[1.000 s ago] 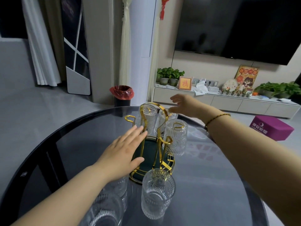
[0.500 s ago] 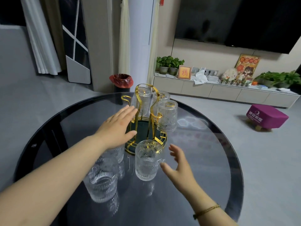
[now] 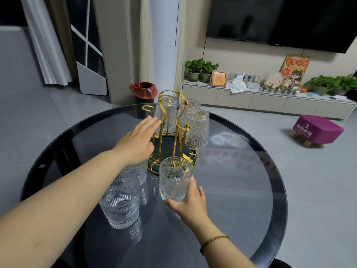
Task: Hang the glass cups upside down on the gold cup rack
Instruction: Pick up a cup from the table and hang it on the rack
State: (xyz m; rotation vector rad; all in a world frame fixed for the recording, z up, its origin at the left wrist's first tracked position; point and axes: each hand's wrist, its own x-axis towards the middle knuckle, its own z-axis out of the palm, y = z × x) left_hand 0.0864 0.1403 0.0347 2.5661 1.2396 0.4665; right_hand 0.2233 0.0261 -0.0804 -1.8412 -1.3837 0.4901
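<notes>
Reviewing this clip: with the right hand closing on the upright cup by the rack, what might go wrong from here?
1. The right hand holds the upright cup only low, near its base; flipping it upside down may let the ribbed glass slip.
2. That cup stands right beside the gold rack, so lifting it could knock the hanging cup.
3. The left hand and forearm pass over two cups on the glass table; pulling back might tip them.

3 glass cups are hanging upside down on 1 gold cup rack (image 3: 174,132). 3 more are standing upright on 1 round table (image 3: 241,190): 1 inside the right hand's (image 3: 190,203) grip, 2 left of it.
</notes>
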